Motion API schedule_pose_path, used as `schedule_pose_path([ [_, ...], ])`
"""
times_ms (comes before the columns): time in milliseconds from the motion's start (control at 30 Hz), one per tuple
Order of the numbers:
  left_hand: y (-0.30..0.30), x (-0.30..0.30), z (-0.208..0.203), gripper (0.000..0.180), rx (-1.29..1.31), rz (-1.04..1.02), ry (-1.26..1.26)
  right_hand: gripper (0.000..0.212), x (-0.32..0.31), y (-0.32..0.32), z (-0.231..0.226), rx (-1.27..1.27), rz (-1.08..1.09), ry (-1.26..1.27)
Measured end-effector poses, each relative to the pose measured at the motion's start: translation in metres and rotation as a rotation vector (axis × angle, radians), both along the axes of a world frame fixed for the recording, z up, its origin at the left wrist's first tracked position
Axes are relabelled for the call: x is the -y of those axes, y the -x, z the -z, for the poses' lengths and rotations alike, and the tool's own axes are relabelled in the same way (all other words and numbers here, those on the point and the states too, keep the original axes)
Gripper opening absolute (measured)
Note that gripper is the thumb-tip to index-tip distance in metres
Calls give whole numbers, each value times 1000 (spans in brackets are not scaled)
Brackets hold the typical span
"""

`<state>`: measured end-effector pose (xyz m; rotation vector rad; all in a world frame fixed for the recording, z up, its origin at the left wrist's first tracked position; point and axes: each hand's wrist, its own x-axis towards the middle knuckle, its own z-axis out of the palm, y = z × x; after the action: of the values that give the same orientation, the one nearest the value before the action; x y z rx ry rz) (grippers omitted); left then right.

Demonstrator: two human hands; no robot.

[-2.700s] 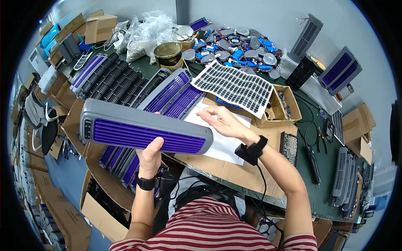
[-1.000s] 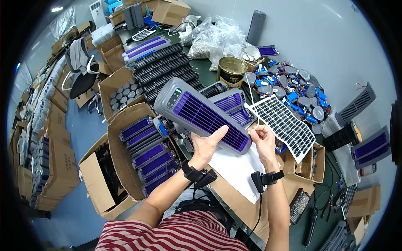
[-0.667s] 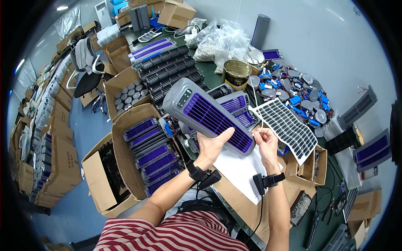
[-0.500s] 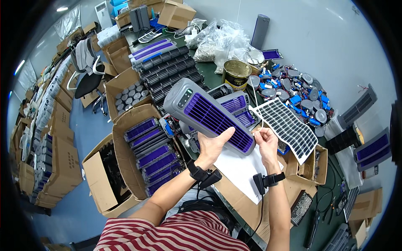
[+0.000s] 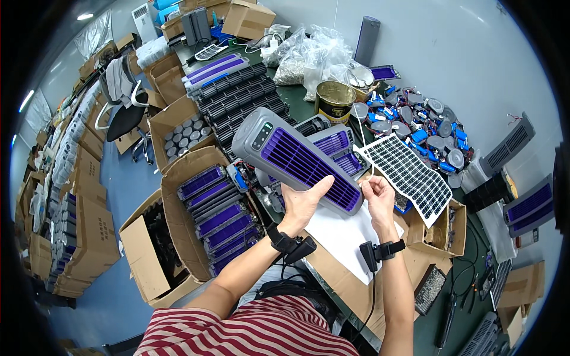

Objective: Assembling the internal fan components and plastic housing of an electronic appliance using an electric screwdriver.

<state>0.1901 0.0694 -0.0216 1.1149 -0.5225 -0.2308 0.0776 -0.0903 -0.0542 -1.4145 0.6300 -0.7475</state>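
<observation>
A grey tower fan (image 5: 288,155) with a purple slatted front lies tilted across the middle, its small control panel (image 5: 262,137) lit at the far left end. My left hand (image 5: 301,207) holds it from the near side, thumb over the slats. At the fan's lower right end my right hand (image 5: 380,199) is closed in a pinch on the end of a thin white cable (image 5: 358,133). Whether that end is plugged into the fan I cannot tell. Under the fan a white paper sheet (image 5: 341,240) covers part of the cardboard.
A sheet of black stickers (image 5: 409,178) leans on a cardboard box at right. Behind are a can (image 5: 335,102), a heap of blue-wired motors (image 5: 415,127) and black fan rotors (image 5: 237,95). Left, a carton (image 5: 172,225) holds purple fan parts. A screwdriver-like tool (image 5: 448,320) lies right.
Both hands and the fan stay nearly in place. My right hand has shifted very slightly upward at the fan's end, still pinching the cable.
</observation>
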Motion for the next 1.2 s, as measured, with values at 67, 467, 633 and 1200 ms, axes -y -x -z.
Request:
schedule_pose_path([
  [67,0,0,1,27,-2,-1,4,10,-1,-1,0,-8,4,-4],
  [467,-1,-1,3,29,-11,2,14,11,-3,-2,-1,-11,15,30],
  [633,-1,-3,1,29,-12,-1,3,12,-4,-2,-1,-16,19,38],
  [1200,-2,-6,3,28,-1,0,12,12,-6,-3,-3,-38,27,49],
])
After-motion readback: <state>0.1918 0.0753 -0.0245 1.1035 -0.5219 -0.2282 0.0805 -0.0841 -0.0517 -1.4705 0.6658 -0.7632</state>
